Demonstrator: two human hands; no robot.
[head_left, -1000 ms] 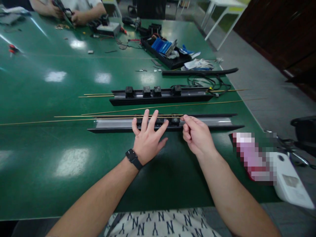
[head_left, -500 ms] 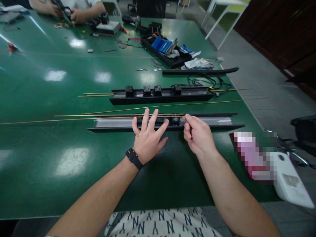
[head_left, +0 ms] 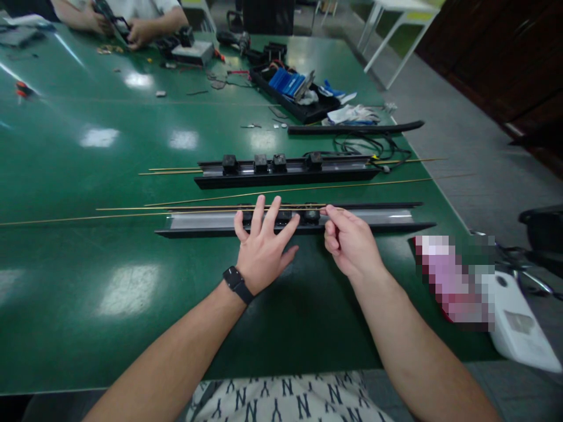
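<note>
A long black channel (head_left: 197,233) with a pale inner strip lies across the green table in front of me. My left hand (head_left: 265,249) is spread over its middle, fingers apart, above dark blocks seated inside. Thin brass-coloured rods (head_left: 127,208) run along the channel's far side, passing at my left fingertips. My right hand (head_left: 354,239) pinches the right end of a thin brass rod between thumb and forefinger, beside a dark block (head_left: 312,215). Which of the close-lying rods it grips is hard to tell.
Behind lies a second black channel (head_left: 285,179) with several black blocks, and a loose rod (head_left: 373,184). Farther back are cables (head_left: 373,144), a black strip (head_left: 356,128), gloves (head_left: 354,115) and a black tray (head_left: 303,111). A white device (head_left: 523,328) sits at right. Another person's hands (head_left: 138,34) work opposite.
My right hand has shifted slightly left along the rods, its fingers still pinched. The left hand stays spread in nearly the same place.
</note>
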